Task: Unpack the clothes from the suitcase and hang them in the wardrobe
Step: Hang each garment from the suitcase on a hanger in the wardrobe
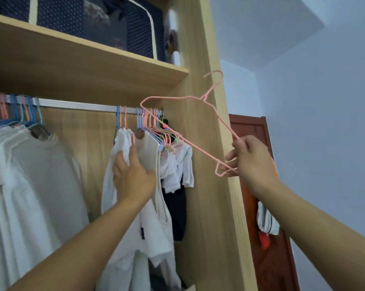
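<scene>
Two bare forearms reach up from below. The right hand [253,159] pinches one end of an empty pink hanger [190,124], held clear of the rail [78,106]; best keep its hook free of the crowded hangers. The left hand [133,175], fingers straight, presses on a hung white shirt [122,141] (suitcase out of sight).
</scene>
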### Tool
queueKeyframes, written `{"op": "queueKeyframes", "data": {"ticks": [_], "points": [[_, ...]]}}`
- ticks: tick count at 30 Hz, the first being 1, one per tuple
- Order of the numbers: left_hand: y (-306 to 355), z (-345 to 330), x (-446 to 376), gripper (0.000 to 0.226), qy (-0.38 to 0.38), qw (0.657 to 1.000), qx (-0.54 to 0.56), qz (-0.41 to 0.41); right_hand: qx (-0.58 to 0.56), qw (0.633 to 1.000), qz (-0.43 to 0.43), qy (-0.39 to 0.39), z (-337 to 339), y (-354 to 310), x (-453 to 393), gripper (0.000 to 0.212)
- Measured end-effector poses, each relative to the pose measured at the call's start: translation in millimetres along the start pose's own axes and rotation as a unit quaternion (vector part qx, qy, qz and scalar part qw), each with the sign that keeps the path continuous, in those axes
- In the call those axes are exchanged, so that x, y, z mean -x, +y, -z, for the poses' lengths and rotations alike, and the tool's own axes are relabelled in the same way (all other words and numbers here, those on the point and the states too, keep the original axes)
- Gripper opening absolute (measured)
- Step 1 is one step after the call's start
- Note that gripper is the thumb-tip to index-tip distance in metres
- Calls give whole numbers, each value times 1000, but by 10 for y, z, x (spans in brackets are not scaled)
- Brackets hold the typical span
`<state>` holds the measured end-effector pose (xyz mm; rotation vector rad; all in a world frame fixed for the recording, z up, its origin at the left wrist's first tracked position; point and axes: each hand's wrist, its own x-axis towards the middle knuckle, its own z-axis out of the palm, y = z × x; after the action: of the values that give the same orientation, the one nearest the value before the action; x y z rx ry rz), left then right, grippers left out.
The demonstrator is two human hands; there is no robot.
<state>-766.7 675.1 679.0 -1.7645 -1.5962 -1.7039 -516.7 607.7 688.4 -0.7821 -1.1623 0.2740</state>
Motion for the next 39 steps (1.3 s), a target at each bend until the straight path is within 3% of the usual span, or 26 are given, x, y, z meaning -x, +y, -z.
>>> {"op": "queueKeyframes", "data": {"ticks": [2,3,5,8,11,15,18,20,24,26,30,32,34,36,39], "points": [[217,11,361,75,-6,996,57,-75,-20,999,-15,-21,382,55,185,19],[340,0,545,67,-29,990,119,-71,-22,999,-26,-33,612,85,288,20],[633,-40,987,46,-95,955,280,23,-22,997,-56,-58,1167,159,600,22],[1044,-205,1906,34,-172,834,483,202,-21,988,-125,-89,2244,441,1321,21],[1373,-644,3110,25,-228,735,556,314,9,969,-227,-100,3653,923,2322,17],[1736,-1463,5031,11,-348,671,494,430,53,898,-424,-105,5544,1306,3854,7],[2083,-1810,6573,9,-470,615,411,482,65,811,-572,-100,6630,1375,4803,29],[2330,-1932,7474,17,-536,558,359,522,42,757,-651,-35,7047,1408,5212,42],[2769,-2126,8758,18,-581,479,298,587,61,682,-696,218,7620,1450,5665,20],[2940,-2247,9224,16,-604,445,273,602,131,661,-692,260,7918,1446,5851,20],[3082,-2524,9996,6,-688,369,204,590,178,604,-726,277,8367,1552,6201,31],[3012,-2793,10456,8,-753,336,151,545,194,586,-728,298,8670,1774,6406,35],[2743,-3094,11063,11,-827,324,72,453,226,573,-727,303,9006,2101,6703,34],[2425,-3458,11642,13,-891,345,-6,294,271,563,-712,322,9347,2535,7009,27],[1982,-3991,12448,18,-927,348,-99,98,321,537,-691,362,9787,3258,7560,20]]}}
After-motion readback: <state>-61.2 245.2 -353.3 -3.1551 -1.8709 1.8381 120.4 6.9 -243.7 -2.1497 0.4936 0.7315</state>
